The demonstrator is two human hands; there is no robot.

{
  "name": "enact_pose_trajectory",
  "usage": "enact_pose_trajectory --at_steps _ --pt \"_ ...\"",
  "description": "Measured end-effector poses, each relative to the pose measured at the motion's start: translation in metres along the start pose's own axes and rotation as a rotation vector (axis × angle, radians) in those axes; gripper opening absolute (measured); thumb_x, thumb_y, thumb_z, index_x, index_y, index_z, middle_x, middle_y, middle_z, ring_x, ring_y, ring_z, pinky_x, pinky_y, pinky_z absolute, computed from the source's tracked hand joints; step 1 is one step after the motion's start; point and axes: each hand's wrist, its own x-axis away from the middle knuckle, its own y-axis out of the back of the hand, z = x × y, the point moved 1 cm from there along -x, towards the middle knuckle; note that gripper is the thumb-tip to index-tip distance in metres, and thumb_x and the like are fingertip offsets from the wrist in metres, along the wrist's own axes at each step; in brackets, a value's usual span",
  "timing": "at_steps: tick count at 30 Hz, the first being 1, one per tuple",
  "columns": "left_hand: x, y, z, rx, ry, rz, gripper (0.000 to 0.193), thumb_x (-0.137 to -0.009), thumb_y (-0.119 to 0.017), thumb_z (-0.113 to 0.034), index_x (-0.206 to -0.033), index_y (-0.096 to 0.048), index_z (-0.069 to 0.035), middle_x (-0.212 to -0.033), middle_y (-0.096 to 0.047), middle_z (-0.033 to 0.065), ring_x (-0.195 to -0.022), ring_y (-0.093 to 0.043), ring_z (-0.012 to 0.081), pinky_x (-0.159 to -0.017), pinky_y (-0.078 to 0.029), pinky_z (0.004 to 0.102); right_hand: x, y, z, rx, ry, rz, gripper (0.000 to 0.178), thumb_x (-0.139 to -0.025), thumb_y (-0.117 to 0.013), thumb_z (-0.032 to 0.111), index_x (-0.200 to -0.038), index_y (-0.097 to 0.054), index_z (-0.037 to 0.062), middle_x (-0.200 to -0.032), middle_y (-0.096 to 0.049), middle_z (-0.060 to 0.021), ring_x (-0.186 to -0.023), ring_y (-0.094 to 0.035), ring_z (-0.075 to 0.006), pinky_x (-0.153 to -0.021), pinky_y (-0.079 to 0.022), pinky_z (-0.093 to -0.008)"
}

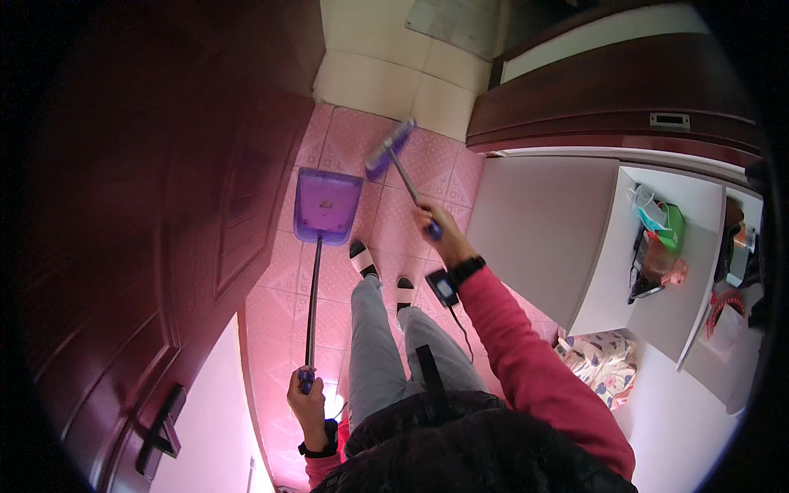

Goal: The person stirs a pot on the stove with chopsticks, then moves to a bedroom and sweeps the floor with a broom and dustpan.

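My left hand is closed round the top of the long handle of a purple dustpan. The pan lies on the pink tiled floor, ahead and slightly left of my feet, its wide edge pointing away from me. In my right hand is the handle of a broom with a purple and pale head. The broom head is a little blurred; it is over the pink tiles by the border with the beige tiles, to the right of and beyond the dustpan. Broom and dustpan are apart.
On the left stands a dark red door with a black handle. To the right, a white cabinet has shelves holding a green box and other small items. A patterned cloth bundle lies below. Beige tiles begin beyond the doorway.
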Motion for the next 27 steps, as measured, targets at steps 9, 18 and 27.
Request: enact_pose_trajectory --at_steps 9,18,27 --pt "-0.037 0.006 -0.044 -0.091 -0.069 0.032 0.017 -0.074 -0.054 0.001 -0.091 -0.057 -0.002 -0.061 -0.043 -0.0036 -0.044 -0.036 0.0036 -0.038 -0.027 0.0199 0.093 -0.022 0.022 0.385 0.125 -0.289 0.004 -0.09 -0.049 0.011 -0.094 -0.051 0.0093 -0.063 -0.045 0.0017 -0.04 -0.033 -0.002 -0.032 -0.024 -0.0164" --pt "-0.051 -0.018 -0.075 -0.134 -0.093 -0.013 0.018 -0.074 -0.054 0.001 -0.091 -0.058 -0.004 -0.06 -0.043 -0.0035 -0.041 -0.036 0.0041 -0.036 -0.028 0.0203 0.162 0.07 0.054 0.021 0.112 -0.604 0.008 -0.089 -0.049 0.006 -0.092 -0.042 0.0093 -0.065 -0.043 -0.0023 -0.044 -0.035 -0.0039 -0.035 -0.029 -0.0149" --pt "-0.034 -0.062 -0.114 -0.235 -0.092 -0.087 0.018 -0.075 -0.054 0.0 -0.092 -0.058 -0.004 -0.057 -0.042 -0.0041 -0.04 -0.036 0.0039 -0.036 -0.027 0.0199 -0.001 0.003 0.042 0.272 0.067 -0.228 0.014 -0.09 -0.047 0.009 -0.076 -0.043 0.0103 -0.059 -0.039 0.0036 -0.044 -0.035 -0.0032 -0.036 -0.026 -0.0168"
